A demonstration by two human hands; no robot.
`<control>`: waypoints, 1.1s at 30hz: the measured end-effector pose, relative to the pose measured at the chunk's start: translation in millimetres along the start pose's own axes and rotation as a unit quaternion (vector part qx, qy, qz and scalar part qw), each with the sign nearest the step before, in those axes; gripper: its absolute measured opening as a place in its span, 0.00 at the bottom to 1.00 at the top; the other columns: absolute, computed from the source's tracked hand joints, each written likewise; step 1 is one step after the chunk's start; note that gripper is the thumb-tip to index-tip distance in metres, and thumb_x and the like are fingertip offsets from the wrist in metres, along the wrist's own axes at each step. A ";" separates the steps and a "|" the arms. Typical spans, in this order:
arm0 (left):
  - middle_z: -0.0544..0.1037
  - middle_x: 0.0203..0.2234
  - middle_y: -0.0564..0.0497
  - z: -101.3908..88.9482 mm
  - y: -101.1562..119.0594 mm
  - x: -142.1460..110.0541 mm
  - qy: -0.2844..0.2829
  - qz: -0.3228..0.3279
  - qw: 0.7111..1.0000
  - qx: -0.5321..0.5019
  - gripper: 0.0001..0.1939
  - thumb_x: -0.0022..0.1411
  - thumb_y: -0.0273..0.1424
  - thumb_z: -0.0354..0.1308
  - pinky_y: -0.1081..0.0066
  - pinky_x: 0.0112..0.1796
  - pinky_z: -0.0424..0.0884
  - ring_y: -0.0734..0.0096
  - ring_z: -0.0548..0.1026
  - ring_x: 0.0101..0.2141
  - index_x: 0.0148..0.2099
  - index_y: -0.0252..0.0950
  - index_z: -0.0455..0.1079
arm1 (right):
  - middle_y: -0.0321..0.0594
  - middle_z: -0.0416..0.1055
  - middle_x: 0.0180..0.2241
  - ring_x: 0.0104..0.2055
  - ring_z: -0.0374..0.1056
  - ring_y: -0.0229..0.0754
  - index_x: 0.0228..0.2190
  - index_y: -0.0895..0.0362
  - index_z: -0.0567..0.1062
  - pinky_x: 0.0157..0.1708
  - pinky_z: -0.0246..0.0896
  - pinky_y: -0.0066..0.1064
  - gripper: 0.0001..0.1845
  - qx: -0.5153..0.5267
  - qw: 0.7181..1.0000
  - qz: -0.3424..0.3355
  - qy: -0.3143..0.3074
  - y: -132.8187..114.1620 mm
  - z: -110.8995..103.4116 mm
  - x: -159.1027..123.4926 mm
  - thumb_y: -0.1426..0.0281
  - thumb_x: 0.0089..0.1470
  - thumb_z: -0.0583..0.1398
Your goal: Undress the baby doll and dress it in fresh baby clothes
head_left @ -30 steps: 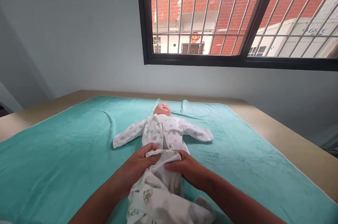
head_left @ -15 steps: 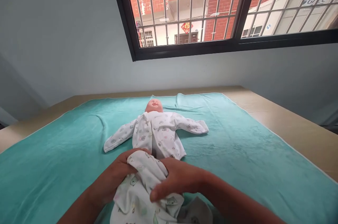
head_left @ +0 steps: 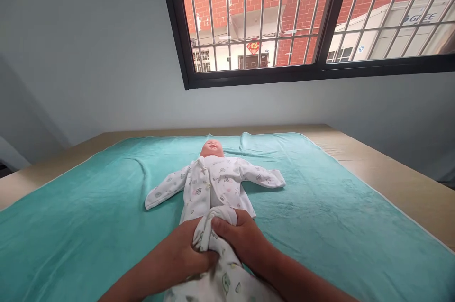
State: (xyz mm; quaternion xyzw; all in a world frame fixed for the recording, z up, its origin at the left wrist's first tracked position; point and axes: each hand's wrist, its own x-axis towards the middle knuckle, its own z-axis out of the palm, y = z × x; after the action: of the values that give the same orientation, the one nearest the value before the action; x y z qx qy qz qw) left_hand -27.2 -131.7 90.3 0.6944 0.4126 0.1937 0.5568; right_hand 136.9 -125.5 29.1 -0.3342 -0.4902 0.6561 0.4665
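Observation:
A baby doll [head_left: 212, 148] lies on its back, its head toward the wall, dressed in a white printed baby jacket [head_left: 226, 179] with both sleeves spread out. Just below the jacket's hem, my left hand [head_left: 181, 255] and my right hand [head_left: 249, 241] grip a white printed garment that looks like baby pants [head_left: 227, 279]. The fabric is bunched between them, with both thumbs pressed on top and the fingers wrapped around the sides. The bunched cloth and my hands hide the doll's legs. The lower part of the pants runs out of view at the bottom.
A turquoise blanket [head_left: 320, 226] lies under the doll, over a light wooden table [head_left: 359, 164]. Behind it rises a grey wall [head_left: 106, 55] with a dark-framed, barred window [head_left: 249, 79].
Both hands have gathered the pants into a tighter bunch close to the jacket's hem. My right thumb has moved up onto the bunched edge. The camera view has tilted up slightly.

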 end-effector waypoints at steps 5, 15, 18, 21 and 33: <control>0.79 0.40 0.49 -5.5 -5.3 -1.2 0.036 -0.008 0.985 -0.169 0.30 0.46 0.19 0.54 0.64 0.42 0.70 0.56 0.75 0.43 0.54 0.35 0.72 | 0.40 0.73 0.29 0.34 0.66 0.42 0.34 0.60 0.80 0.38 0.62 0.34 0.24 0.008 1.000 0.015 -0.024 -2.6 -6.7 -1.0 0.50 0.47 0.66; 0.80 0.40 0.47 -18.7 -23.6 -5.6 0.010 -0.025 0.953 -0.300 0.26 0.52 0.29 0.62 0.64 0.42 0.72 0.56 0.76 0.41 0.55 0.35 0.71 | 0.38 0.76 0.37 0.42 0.69 0.45 0.44 0.56 0.77 0.45 0.63 0.36 0.27 0.039 0.989 0.063 -0.129 -16.6 -15.8 -0.5 0.64 0.40 0.72; 0.79 0.42 0.49 -17.2 -21.6 -7.1 -0.034 -0.032 0.980 -0.194 0.32 0.52 0.31 0.65 0.62 0.46 0.71 0.57 0.76 0.43 0.60 0.39 0.66 | 0.40 0.75 0.35 0.38 0.70 0.42 0.43 0.58 0.76 0.42 0.64 0.35 0.24 0.096 0.990 0.041 -0.091 -5.9 -13.2 -0.2 0.61 0.45 0.70; 0.77 0.46 0.52 -16.3 -18.5 -8.0 -0.033 -0.016 0.998 -0.060 0.36 0.50 0.25 0.65 0.64 0.46 0.71 0.58 0.74 0.45 0.62 0.44 0.64 | 0.39 0.75 0.34 0.37 0.70 0.42 0.41 0.58 0.75 0.41 0.64 0.34 0.21 0.110 0.991 0.034 -0.067 -1.3 -10.8 -1.9 0.60 0.48 0.69; 0.74 0.48 0.49 4.3 -42.9 -32.8 0.270 0.265 0.870 0.317 0.16 0.63 0.29 0.57 0.69 0.48 0.73 0.65 0.74 0.47 0.53 0.44 0.69 | 0.40 0.76 0.38 0.40 0.71 0.44 0.45 0.56 0.75 0.45 0.63 0.38 0.21 0.079 0.995 0.043 -0.031 -1.3 -8.3 -1.7 0.59 0.52 0.66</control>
State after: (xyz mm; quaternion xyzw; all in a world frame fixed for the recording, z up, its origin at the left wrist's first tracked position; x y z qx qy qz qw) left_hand -58.6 -158.5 55.2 0.8373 0.3868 0.3727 0.1019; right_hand 145.3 -124.2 27.9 -0.2964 -0.4361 0.7223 0.4474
